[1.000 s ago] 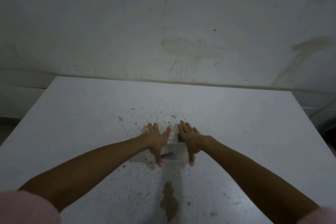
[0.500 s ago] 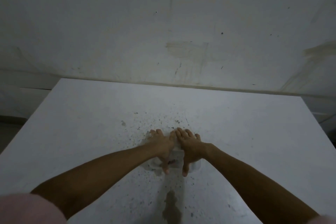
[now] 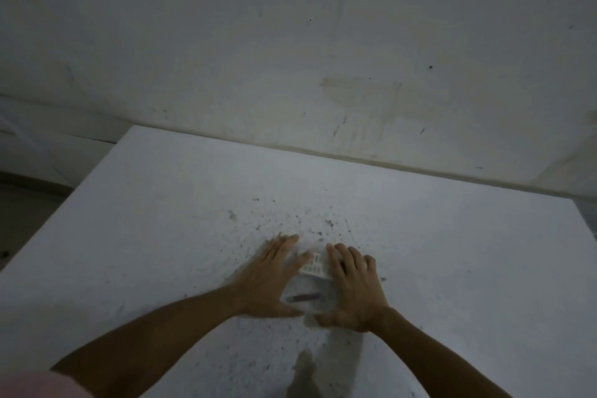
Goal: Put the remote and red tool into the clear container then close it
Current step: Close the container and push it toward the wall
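Observation:
A clear container (image 3: 315,286) sits on the white table (image 3: 452,268) in front of me, its clear lid on top. Through the lid I see a white remote (image 3: 312,265) with rows of buttons at the far end and a red tool (image 3: 303,297) lying crosswise at the near end. My left hand (image 3: 271,281) lies flat on the container's left side, fingers spread. My right hand (image 3: 355,287) lies flat on its right side. Both thumbs reach round the near edge. The container's side walls are hidden under my palms.
The table top is speckled with dark spots, and a dark stain (image 3: 303,365) lies close to me. A stained wall (image 3: 323,58) rises behind the far table edge. The table's left edge (image 3: 64,203) drops to a dark floor.
My hands, close together over the lid half a second ago, have spread apart to the container's sides. The remote and red tool show again between them. The view has shifted right.

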